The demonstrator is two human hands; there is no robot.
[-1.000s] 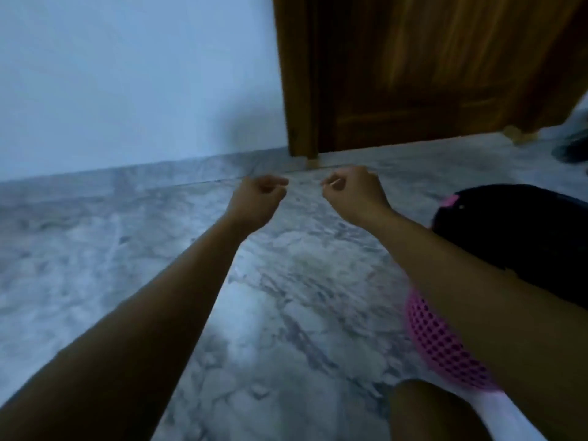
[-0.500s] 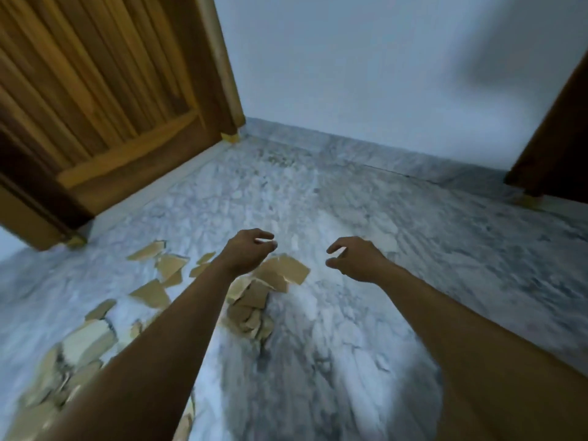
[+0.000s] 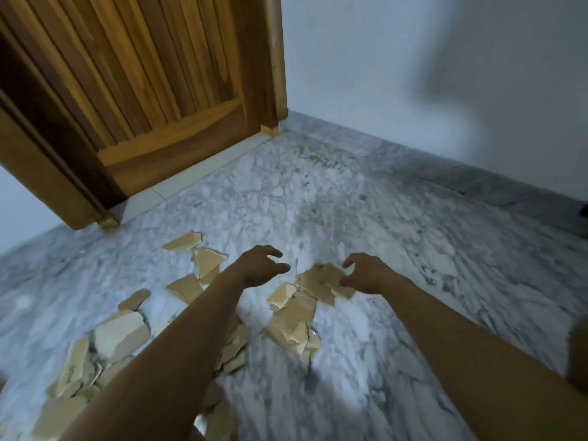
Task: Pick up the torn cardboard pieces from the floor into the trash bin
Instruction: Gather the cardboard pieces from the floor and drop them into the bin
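Left hand (image 3: 256,267): palm down above a grey-white marble floor (image 3: 350,202), fingers loosely curved, gripping nothing. Right hand (image 3: 366,275): level with the left and just beside it, fingers likewise slack and curved, holding nothing. Poised over the far end of a cluster of torn cardboard pieces (image 3: 296,313), thumb close to the uppermost piece (image 3: 327,280); contact not determinable.

Both forearms bare, reaching in from the bottom edge. Cluster lying between the two forearms, pieces overlapping, tan faces up.

Further tan pieces scattered to the left of the left forearm:
- a loose line of four (image 3: 208,262) at the far end;
- larger pale pieces (image 3: 122,332) nearer;
- a dense heap (image 3: 73,370) toward the lower left corner, partly hidden by the left forearm.

All pieces lying on the marble.

Beyond, at upper left, a slatted wooden door (image 3: 159,74) set in a wooden frame (image 3: 273,58). To the right, a plain white wall (image 3: 413,58), meeting the floor along a marble skirting (image 3: 445,167). At the right edge, a dark blurred shape (image 3: 577,348), not identifiable.
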